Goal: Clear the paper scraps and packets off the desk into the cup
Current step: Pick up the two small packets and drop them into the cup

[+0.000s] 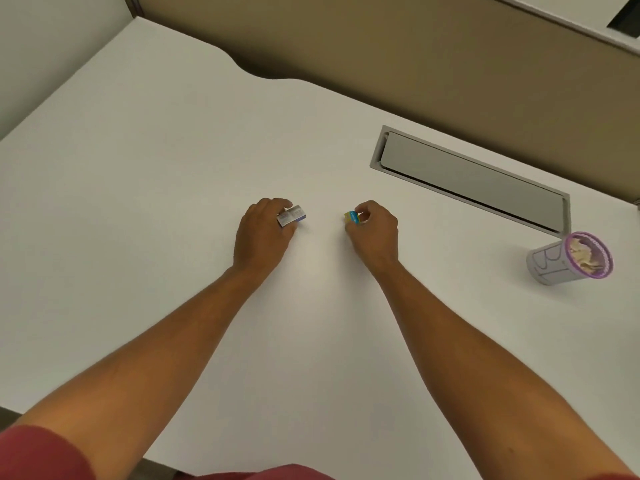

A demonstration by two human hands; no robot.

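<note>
My left hand (262, 233) rests on the white desk (156, 188) near its middle, fingers closed around a small silver-grey packet (292, 215) with a blue edge. A short way to the right, my right hand (375, 230) pinches a small yellow, blue and green packet (352, 217) at its fingertips. The cup (554, 263), white with a purple rim and dark line drawing, stands at the far right of the desk and holds crumpled paper scraps (587, 254). Both hands are well left of the cup.
A grey cable hatch (474, 178) is set into the desk behind my right hand, just beyond the cup. A tan partition wall (415, 53) runs along the desk's back edge. The desk's front edge lies at the bottom left.
</note>
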